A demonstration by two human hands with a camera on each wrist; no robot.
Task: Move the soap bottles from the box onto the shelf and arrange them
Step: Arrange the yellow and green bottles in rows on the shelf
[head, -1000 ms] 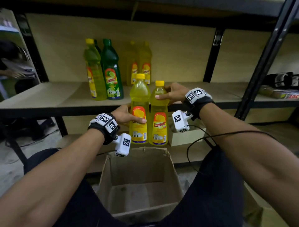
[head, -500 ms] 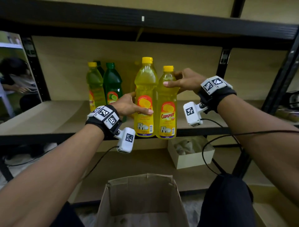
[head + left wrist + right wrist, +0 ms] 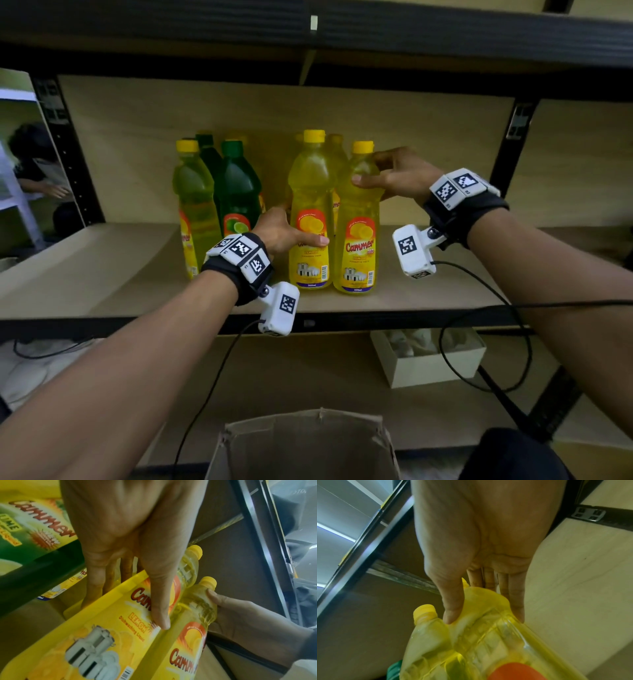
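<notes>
Now, nearest the camera, the cardboard box stands open below the shelf; only its upper part shows, and no bottle is visible in that part. A second ago the two lemon soap bottles hung just above this box; half a second ago they were at the shelf's front edge; now both stand upright on the shelf board, a little in from that edge and near its middle. So the carry looks done, and what remains for this pair, I judge, is letting go and squaring them up.

The left hand wraps the left lemon bottle at label height, thumb across the front and fingers curled behind. The right hand grips the right lemon bottle higher up, at the shoulder under its yellow cap, thumb in front and fingers behind. The two bottles touch side to side, labels facing out.

Further back, directly behind them, more yellow bottles stand near the back panel, so a second row is forming. Toward the shelf's left stand a yellow-green lime bottle and a dark green lime bottle, with another dark one behind.

If the box is indeed empty, only arranging is left.
</notes>
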